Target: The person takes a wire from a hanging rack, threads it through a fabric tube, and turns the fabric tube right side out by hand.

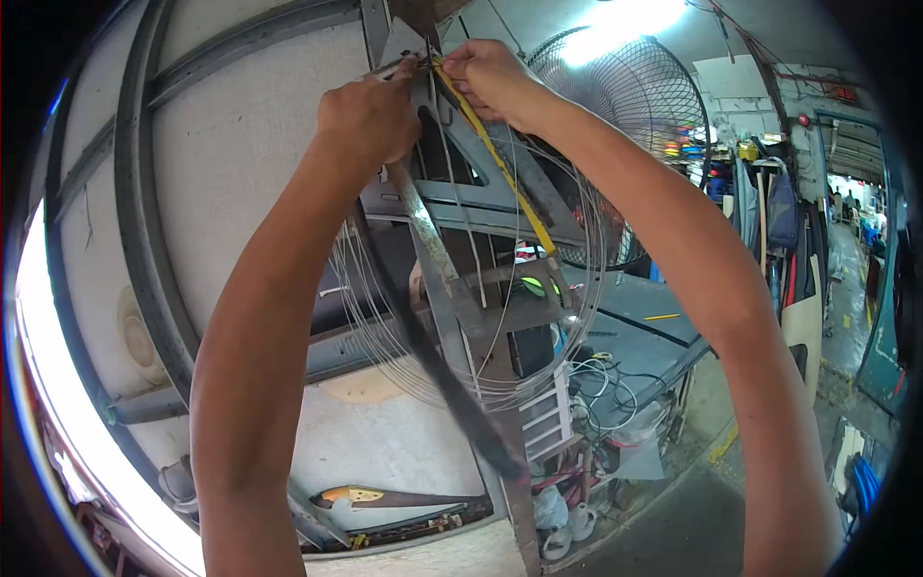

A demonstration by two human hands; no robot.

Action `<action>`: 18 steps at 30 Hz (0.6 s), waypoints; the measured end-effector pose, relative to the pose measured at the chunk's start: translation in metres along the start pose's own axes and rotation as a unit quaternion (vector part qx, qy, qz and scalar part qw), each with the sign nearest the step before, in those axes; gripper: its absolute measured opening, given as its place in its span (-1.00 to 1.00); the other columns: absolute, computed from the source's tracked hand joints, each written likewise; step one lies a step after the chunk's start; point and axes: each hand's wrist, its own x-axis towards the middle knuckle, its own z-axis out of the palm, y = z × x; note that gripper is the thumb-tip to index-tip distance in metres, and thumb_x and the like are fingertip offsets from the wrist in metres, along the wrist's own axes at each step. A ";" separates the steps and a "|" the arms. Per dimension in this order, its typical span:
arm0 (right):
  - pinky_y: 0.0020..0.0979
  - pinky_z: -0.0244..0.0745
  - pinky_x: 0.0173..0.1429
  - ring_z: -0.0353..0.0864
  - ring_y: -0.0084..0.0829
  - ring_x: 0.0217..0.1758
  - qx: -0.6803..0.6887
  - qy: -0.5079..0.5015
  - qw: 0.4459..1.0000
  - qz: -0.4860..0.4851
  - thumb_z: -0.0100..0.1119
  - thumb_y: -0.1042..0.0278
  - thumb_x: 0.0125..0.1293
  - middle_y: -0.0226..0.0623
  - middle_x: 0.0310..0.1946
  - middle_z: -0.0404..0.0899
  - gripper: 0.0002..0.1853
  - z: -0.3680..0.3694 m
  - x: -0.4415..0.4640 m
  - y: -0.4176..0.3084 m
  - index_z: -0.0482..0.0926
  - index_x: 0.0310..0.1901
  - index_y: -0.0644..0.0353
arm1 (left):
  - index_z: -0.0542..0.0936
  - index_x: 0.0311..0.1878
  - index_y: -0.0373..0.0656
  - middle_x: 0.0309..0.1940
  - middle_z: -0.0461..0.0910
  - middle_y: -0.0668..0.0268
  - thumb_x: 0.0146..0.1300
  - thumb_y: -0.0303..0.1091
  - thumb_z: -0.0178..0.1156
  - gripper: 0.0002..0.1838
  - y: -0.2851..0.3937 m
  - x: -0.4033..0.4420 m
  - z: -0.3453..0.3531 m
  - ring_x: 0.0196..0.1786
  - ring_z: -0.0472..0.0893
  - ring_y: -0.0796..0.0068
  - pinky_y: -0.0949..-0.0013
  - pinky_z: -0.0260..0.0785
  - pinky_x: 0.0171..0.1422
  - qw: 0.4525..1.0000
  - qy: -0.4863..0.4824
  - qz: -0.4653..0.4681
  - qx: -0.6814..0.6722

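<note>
Both arms reach up to the top of the metal frame. My left hand (pixel 367 117) has its fingers bent round a spot near the upper end of a metal bar; what it grips is too small to tell. Just to its right, my right hand (pixel 486 79) pinches the top end of a yellow strip (pixel 500 173), which slants down to the right. A large coil of thin wire (pixel 396 370) hangs below the hands. A dark strap or tube (pixel 413 332), partly blurred, dangles in front of the coil.
A large caged fan (pixel 630 115) stands behind my right forearm. A handsaw (pixel 385 497) lies on a low ledge. White cables (pixel 615 389) are tangled at the centre right. A doorway with an aisle (pixel 848 279) shows at the far right.
</note>
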 end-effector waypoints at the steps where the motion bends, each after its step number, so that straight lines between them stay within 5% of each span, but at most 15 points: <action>1: -0.45 -0.02 -0.68 0.22 -0.60 -0.69 -0.004 0.001 1.000 0.000 0.08 0.42 0.45 -0.41 -0.53 0.42 -0.90 0.001 0.001 -0.003 0.55 -0.12 0.23 | 0.30 0.60 0.07 -0.04 0.75 0.08 0.26 -0.22 0.09 -0.23 -0.003 -0.001 0.003 0.02 0.76 0.09 0.15 0.59 0.14 1.000 0.026 0.000 0.001; 13: -0.50 -0.08 -0.67 0.14 -0.67 -0.69 -0.088 0.019 0.996 0.019 0.10 0.38 0.52 -0.47 -0.53 0.37 -0.89 0.014 -0.001 -0.044 0.52 -0.12 0.23 | 0.45 0.51 0.10 0.04 0.75 0.16 0.25 -0.23 0.10 -0.31 -0.009 0.009 -0.002 0.10 0.74 0.14 0.18 0.58 0.18 0.999 -0.043 0.021 0.007; 16: -0.49 -0.10 -0.68 0.13 -0.65 -0.69 -0.041 -0.010 0.984 0.173 0.11 0.41 0.48 -0.45 -0.53 0.38 -0.88 0.009 0.011 -0.065 0.53 -0.12 0.29 | 0.41 0.54 0.14 0.08 0.74 0.18 0.23 -0.22 0.10 -0.28 -0.010 0.010 -0.008 0.12 0.74 0.13 0.17 0.57 0.21 0.997 -0.078 0.013 0.003; 18: -0.49 -0.11 -0.69 0.12 -0.65 -0.70 -0.031 -0.007 0.987 0.160 0.11 0.42 0.48 -0.45 -0.54 0.37 -0.88 0.006 0.008 -0.066 0.54 -0.12 0.30 | 0.39 0.56 0.16 0.10 0.74 0.19 0.23 -0.22 0.10 -0.26 -0.009 0.010 -0.011 0.14 0.73 0.13 0.17 0.57 0.22 0.996 -0.093 0.011 -0.002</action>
